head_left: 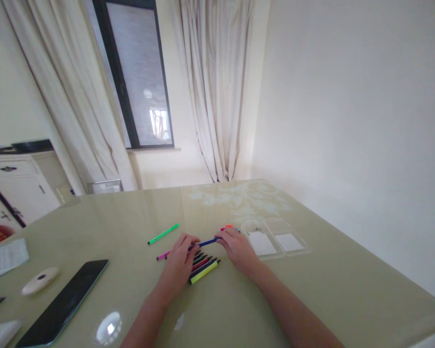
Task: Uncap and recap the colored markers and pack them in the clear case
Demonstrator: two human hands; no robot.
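- I see the blue marker (208, 242) just above or on the table (130, 217), spanning the gap between the two hands; I cannot tell whether it touches anything beneath.
- The left hand (179, 256) has its thumb and fingers pinched on the marker's left end.
- The right hand (237, 246) has its fingertips closed on the right end, the rest of that end hidden from me by the hand.
- Just near of the blue marker, I have a row of markers lying side by side, slanting up to the right, partly covered by the left hand; the yellow marker (205, 272) is the nearest of them.
- A pink marker (163, 255) pokes out on the left side of the left hand, its other end hidden.
- Farther left, the green marker (163, 234) lies apart from the row.
- An orange piece (229, 226) shows just beyond the right hand, too covered for me to say more.
- To the right of that hand, I see a clear plastic case (281, 227) lying open and flat, with a white card (262, 243) in its left half and another white card (289, 242) in its right half.
- At the near left lie a dark flat device (63, 304) and a white oval object (40, 281).
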